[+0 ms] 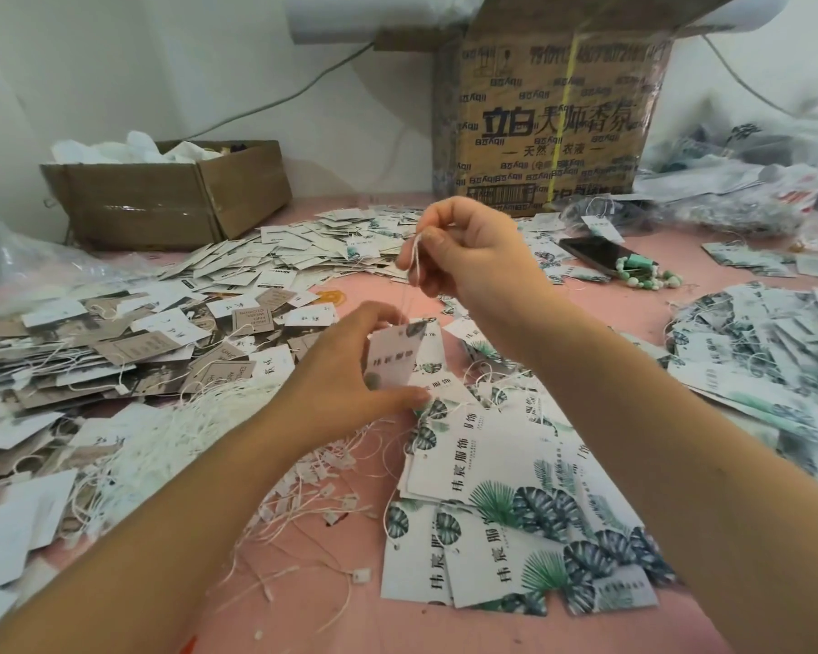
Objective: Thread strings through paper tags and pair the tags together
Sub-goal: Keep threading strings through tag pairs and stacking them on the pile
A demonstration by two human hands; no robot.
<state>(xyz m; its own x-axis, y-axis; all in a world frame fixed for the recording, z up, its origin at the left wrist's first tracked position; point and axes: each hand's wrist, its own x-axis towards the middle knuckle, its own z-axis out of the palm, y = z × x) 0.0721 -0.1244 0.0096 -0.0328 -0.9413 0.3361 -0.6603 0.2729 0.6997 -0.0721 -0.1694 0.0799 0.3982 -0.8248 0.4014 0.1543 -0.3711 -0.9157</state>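
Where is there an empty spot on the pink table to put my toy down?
The biggest bare pink patch lies at the near edge, between the loose strings and the leaf-print tags. A smaller one sits between the phone and the right-hand tag heap. The left tag heap leaves no room.

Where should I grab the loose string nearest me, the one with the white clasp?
Pinch the white clasp by its two sides, coming from above. It is the only blocky part; the rest lies thin and flat on the pink cloth, and the clasp sits apart from other pieces.
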